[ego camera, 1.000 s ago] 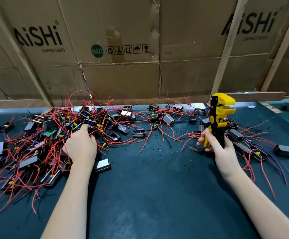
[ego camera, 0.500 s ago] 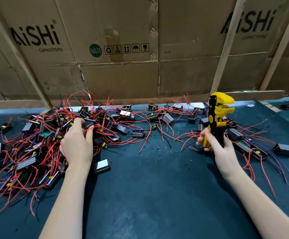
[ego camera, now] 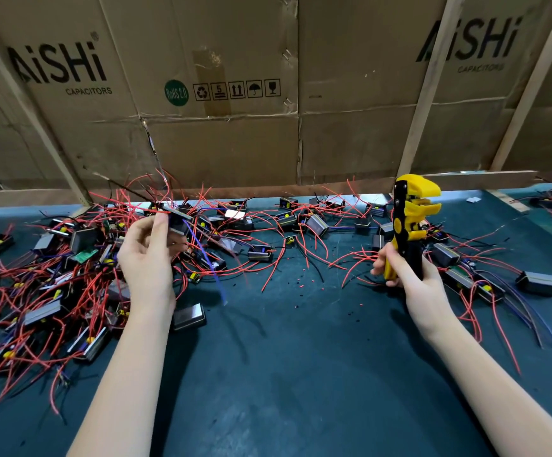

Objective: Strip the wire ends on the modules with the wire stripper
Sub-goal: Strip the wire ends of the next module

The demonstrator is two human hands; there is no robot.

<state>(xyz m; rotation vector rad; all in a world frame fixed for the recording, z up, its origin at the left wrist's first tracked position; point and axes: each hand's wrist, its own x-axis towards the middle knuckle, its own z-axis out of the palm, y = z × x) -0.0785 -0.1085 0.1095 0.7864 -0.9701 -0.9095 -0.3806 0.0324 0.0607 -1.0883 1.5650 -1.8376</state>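
My left hand (ego camera: 147, 255) holds a small black module (ego camera: 178, 222) lifted above the pile, its red and blue wires trailing down and back. A big heap of black modules with red wires (ego camera: 47, 285) covers the left of the dark mat (ego camera: 284, 374). On the right, my right hand (ego camera: 414, 278) grips the handles of a yellow and black wire stripper (ego camera: 409, 222), held upright with its jaws open and pointing right. The two hands are well apart.
More modules with red and blue wires (ego camera: 485, 282) lie to the right of the stripper, and others (ego camera: 301, 219) along the back edge. A loose module (ego camera: 189, 316) sits by my left wrist. Small bits of stripped insulation (ego camera: 304, 285) dot the mat. Cardboard sheets (ego camera: 235, 94) wall the back.
My left hand reached into the pile, took a module and has lifted it up and rightward, wires trailing. The right hand with the stripper has stayed nearly still.
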